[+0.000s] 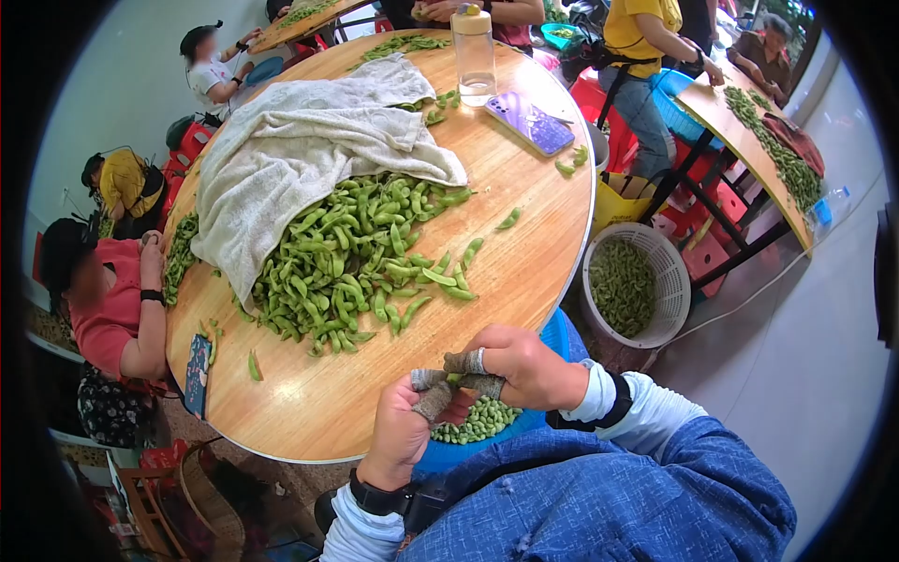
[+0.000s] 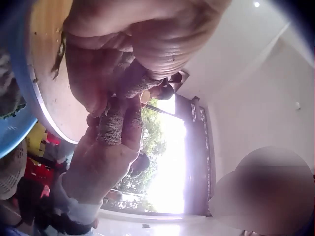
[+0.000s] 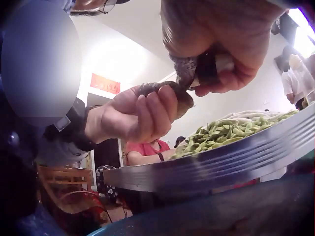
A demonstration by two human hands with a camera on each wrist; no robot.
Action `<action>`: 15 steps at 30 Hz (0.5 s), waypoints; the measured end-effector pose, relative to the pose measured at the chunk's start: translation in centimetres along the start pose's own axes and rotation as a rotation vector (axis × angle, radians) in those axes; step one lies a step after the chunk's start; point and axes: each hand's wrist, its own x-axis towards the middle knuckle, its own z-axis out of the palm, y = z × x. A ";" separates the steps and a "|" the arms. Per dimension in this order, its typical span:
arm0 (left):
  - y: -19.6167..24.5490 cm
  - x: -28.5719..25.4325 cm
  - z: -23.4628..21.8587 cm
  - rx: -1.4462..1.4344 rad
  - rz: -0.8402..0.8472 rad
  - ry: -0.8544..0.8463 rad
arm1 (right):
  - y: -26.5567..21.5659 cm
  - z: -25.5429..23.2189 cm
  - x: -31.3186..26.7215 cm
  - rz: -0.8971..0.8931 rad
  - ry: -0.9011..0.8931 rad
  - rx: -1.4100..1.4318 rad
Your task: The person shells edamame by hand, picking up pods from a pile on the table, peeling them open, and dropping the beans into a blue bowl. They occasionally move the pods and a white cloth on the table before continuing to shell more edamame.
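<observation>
In the head view my left hand [image 1: 397,429] and right hand [image 1: 532,369] meet over the near edge of the table, thumbs and forefingers wrapped in grey-brown tape. Between their fingertips they pinch a green soybean pod [image 1: 454,378], mostly hidden by the fingers. Below sits a blue basin [image 1: 440,456] with shelled green beans [image 1: 479,421] in it. A large heap of soybean pods [image 1: 328,253] lies on the round table beyond the hands. In the right wrist view the left hand [image 3: 140,113] has its fingers curled, its tips against those of the right hand [image 3: 221,44].
A grey towel [image 1: 281,140] partly covers the heap. On the wooden table [image 1: 524,248] stand a water bottle [image 1: 474,56] and a purple phone [image 1: 530,123]; another phone [image 1: 197,375] lies at the left edge. A white basket [image 1: 676,281] of pods stands on the floor. Other people sit around.
</observation>
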 end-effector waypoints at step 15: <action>-1.6 -0.2 0.4 0.239 0.271 0.104 | 0.2 1.3 -0.8 0.488 -0.024 0.875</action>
